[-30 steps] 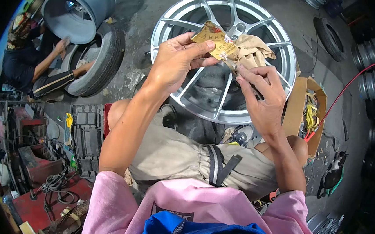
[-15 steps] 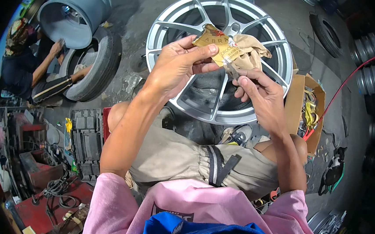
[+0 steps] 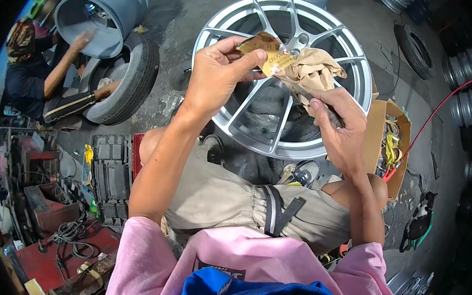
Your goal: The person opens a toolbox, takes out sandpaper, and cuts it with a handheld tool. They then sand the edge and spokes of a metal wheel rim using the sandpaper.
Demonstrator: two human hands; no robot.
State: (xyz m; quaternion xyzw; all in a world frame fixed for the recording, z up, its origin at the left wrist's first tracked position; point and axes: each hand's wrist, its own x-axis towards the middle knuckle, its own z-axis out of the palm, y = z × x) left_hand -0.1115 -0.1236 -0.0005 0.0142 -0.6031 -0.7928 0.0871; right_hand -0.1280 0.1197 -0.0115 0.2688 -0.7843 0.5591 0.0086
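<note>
My left hand point(image 3: 217, 74) is closed on a yellow printed sheet of sandpaper point(image 3: 273, 60), pinching it between thumb and fingers. A crumpled beige piece point(image 3: 318, 71), cloth or paper, bunches up against the sheet's right side; I cannot tell whether they are joined. In my right hand point(image 3: 342, 125) is a thin, dark blade-like tool point(image 3: 297, 87), its tip at the lower right edge of the sandpaper. Below both hands lies a silver multi-spoke wheel rim point(image 3: 296, 150), face up.
A cardboard box point(image 3: 376, 137) of odds and ends stands right of the rim. To the left, a co-worker point(image 3: 27, 84) sits by a tyre point(image 3: 141, 82) and a grey wheel barrel point(image 3: 131, 3). A black tool case point(image 3: 109, 179) lies by my left knee. A black-and-white cat point(image 3: 420, 220) lies right.
The tool and my right hand have shifted slightly right and down from the sandpaper. The sheet now tilts more. The co-worker's hand has moved up onto the wheel barrel.
</note>
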